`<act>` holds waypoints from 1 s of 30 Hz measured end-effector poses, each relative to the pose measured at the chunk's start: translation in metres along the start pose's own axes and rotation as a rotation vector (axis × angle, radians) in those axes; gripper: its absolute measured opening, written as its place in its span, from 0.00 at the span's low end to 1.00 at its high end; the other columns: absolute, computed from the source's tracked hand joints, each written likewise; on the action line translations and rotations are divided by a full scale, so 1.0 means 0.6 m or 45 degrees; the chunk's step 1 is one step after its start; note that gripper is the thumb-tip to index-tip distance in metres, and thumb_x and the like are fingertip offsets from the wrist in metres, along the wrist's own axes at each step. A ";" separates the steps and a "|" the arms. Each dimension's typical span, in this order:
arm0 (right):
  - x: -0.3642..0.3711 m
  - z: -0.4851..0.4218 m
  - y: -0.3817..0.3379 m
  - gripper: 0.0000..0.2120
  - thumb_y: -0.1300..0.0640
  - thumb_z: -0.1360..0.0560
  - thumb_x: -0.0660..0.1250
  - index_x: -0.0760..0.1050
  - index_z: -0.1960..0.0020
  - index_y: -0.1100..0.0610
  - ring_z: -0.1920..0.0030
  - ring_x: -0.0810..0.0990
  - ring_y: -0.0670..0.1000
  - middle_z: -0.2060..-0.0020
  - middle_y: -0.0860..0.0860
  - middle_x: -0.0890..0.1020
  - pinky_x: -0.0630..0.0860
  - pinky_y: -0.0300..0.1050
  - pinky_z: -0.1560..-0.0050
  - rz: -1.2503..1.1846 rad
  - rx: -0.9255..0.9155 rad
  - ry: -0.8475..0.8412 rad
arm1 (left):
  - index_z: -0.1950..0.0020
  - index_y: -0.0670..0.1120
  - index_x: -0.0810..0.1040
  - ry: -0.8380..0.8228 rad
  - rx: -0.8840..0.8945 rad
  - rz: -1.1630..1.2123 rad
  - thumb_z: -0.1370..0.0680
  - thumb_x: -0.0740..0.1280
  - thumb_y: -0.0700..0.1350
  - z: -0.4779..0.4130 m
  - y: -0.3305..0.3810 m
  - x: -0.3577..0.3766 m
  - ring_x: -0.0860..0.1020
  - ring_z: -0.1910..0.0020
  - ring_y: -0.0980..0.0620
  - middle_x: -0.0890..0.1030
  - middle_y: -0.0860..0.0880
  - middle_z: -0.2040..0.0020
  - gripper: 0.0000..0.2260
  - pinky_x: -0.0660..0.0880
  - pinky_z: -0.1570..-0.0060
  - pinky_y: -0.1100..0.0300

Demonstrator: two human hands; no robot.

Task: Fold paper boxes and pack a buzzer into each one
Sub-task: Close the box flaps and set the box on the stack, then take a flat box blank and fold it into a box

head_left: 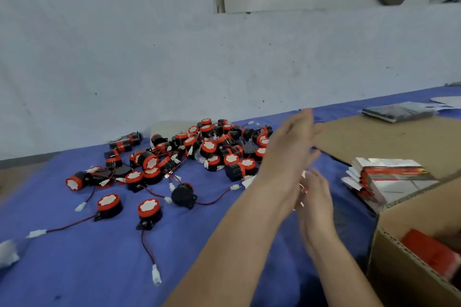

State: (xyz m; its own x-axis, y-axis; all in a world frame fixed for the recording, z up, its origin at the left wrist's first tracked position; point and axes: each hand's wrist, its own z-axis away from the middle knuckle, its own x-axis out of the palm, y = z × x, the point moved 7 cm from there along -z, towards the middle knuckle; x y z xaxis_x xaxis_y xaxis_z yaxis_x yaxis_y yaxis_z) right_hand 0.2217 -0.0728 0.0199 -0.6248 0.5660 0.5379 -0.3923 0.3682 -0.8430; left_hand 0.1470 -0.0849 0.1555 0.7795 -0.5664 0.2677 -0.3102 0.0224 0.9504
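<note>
Several black buzzers (207, 149) with red-rimmed white tops and red-black leads lie piled and scattered on the blue cloth (87, 269). To their right my left hand (289, 154) is raised above the cloth, fingers straight, motion-blurred. Just below it my right hand (318, 197) holds a small white-and-red paper box (301, 190), which shows only as slivers between the two hands. A stack of flat unfolded boxes (389, 179), silver and red, lies right of my hands.
A brown cardboard carton (409, 271) stands at the bottom right with red boxes (431, 252) inside. A brown cardboard sheet (386, 139) and a dark packet stack (399, 112) lie at the back right. The grey wall runs close behind the table.
</note>
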 end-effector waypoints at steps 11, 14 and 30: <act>0.027 -0.051 0.056 0.21 0.58 0.20 0.59 0.66 0.27 0.53 0.34 0.70 0.58 0.32 0.55 0.72 0.70 0.55 0.35 1.368 -0.254 -0.141 | 0.31 0.50 0.69 0.685 -0.023 -1.141 0.17 0.58 0.45 -0.006 -0.093 -0.368 0.71 0.70 0.57 0.79 0.49 0.50 0.14 0.69 0.74 0.64; 0.038 -0.045 0.078 0.26 0.55 0.19 0.59 0.60 0.22 0.51 0.25 0.61 0.59 0.24 0.55 0.65 0.61 0.55 0.26 1.804 -0.378 -0.208 | 0.30 0.48 0.70 0.664 -0.027 -1.300 0.17 0.57 0.44 -0.007 -0.110 -0.402 0.72 0.69 0.49 0.76 0.46 0.57 0.15 0.67 0.69 0.58; 0.065 0.010 0.095 0.12 0.48 0.16 0.57 0.75 0.36 0.43 0.46 0.78 0.47 0.45 0.44 0.81 0.75 0.47 0.42 1.953 -0.358 -0.767 | 0.26 0.53 0.65 0.098 -0.111 -1.813 0.16 0.56 0.51 0.012 -0.207 -0.364 0.68 0.32 0.47 0.71 0.49 0.30 0.18 0.70 0.36 0.53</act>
State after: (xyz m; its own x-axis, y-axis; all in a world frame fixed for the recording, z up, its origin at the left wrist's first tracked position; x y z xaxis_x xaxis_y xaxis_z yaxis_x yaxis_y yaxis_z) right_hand 0.1710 -0.0345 -0.0071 -0.4680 0.1817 -0.8649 0.8709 -0.0716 -0.4862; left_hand 0.0113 0.0300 -0.0222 0.4205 -0.1030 -0.9014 0.7800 -0.4664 0.4172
